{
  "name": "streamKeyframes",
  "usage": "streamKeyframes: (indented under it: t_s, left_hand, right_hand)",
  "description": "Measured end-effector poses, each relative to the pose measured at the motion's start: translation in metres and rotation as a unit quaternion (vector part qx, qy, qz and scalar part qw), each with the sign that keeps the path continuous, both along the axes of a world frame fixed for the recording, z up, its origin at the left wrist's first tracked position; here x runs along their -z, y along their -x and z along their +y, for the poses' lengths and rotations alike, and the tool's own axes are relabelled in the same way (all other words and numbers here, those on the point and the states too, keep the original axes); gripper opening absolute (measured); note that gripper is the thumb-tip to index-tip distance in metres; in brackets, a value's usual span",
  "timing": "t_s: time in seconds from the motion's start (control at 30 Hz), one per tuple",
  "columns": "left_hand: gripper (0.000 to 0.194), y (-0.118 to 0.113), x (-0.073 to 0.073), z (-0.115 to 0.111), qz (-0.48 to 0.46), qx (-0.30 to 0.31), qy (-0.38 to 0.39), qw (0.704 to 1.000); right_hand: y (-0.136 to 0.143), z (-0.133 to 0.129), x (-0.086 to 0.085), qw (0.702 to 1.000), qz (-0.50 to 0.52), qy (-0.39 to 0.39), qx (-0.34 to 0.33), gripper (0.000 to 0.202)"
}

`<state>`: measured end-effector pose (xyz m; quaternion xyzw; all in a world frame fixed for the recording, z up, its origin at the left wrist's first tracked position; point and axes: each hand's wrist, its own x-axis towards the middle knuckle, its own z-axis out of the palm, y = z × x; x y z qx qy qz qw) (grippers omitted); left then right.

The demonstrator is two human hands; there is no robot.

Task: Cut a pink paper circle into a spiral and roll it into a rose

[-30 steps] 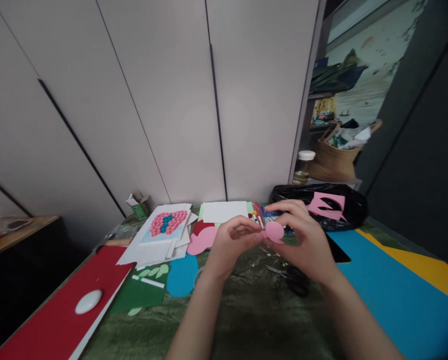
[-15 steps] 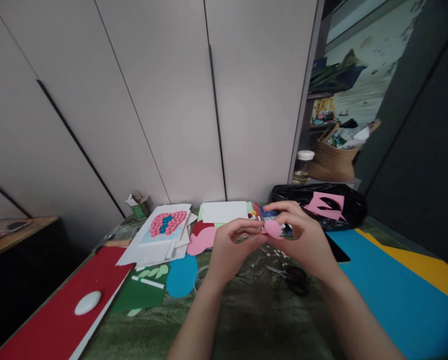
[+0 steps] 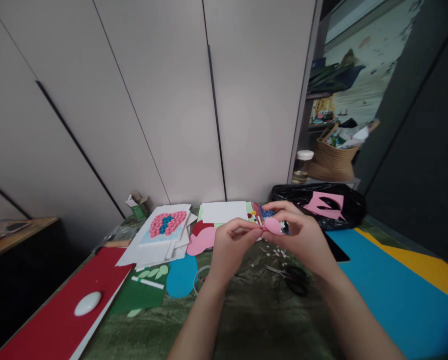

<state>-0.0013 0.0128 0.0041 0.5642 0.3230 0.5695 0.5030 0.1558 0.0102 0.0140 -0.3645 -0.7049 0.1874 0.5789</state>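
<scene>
A small rounded piece of pink paper [image 3: 273,225] is held up over the middle of the table, between both hands. My left hand [image 3: 232,247] pinches its left tip between thumb and forefinger. My right hand [image 3: 302,235] curls around it from the other side, with thumb and fingers closed at its edge. Below my hands lie black-handled scissors [image 3: 295,280], blades pointing left, and tiny white and pink paper scraps [image 3: 278,253]. Pink paper circles [image 3: 201,241] rest just left of my left hand.
At left are a paper pile with a pink-and-blue picture [image 3: 167,223], a white marker [image 3: 147,282] on green paper, a blue paper shape [image 3: 181,276], a tape roll [image 3: 200,278] and a white oval object [image 3: 87,303] on red card. Blue card [image 3: 400,295] and a black bag [image 3: 353,205] are at right.
The pink paper piece has turned slightly between my fingers. My left fingers have drawn together into a tighter pinch at its left tip. The things on the table stay put.
</scene>
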Motion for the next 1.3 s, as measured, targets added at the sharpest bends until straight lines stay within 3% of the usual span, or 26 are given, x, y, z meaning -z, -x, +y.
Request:
streamKeyframes:
  t_s: [0.23,0.43,0.63,0.77,1.0,1.13,1.3]
  left_hand:
    - [0.006,-0.005,0.003,0.001,-0.017,-0.010,-0.006,1.000]
    - [0.006,-0.004,0.009,0.004,-0.044,0.029,-0.010,0.999]
    - [0.010,-0.003,0.007,0.005,-0.044,0.037,-0.088,0.994]
    - [0.011,0.001,0.002,0.000,0.039,0.000,-0.149,0.988]
    - [0.016,0.007,0.000,-0.001,0.039,0.082,-0.102,0.991]
    - [0.015,0.005,0.000,-0.001,0.006,0.103,-0.035,0.994]
    - [0.010,0.000,0.000,-0.001,-0.041,0.145,0.017,0.988]
  right_hand:
    - [0.003,0.002,0.002,1.000,0.027,0.007,0.000,0.012]
    - [0.000,0.003,0.003,0.994,0.075,0.032,-0.068,0.013]
    - [-0.001,0.003,0.001,0.988,0.089,0.044,-0.115,0.014]
    - [-0.002,0.000,0.000,0.997,0.036,-0.020,-0.060,0.012]
    - [-0.007,-0.006,-0.006,0.976,-0.114,-0.166,0.079,0.010]
    - [-0.006,-0.007,-0.008,0.963,-0.162,-0.190,0.099,0.009]
    - [-0.006,-0.007,-0.007,0.961,-0.187,-0.189,0.077,0.015]
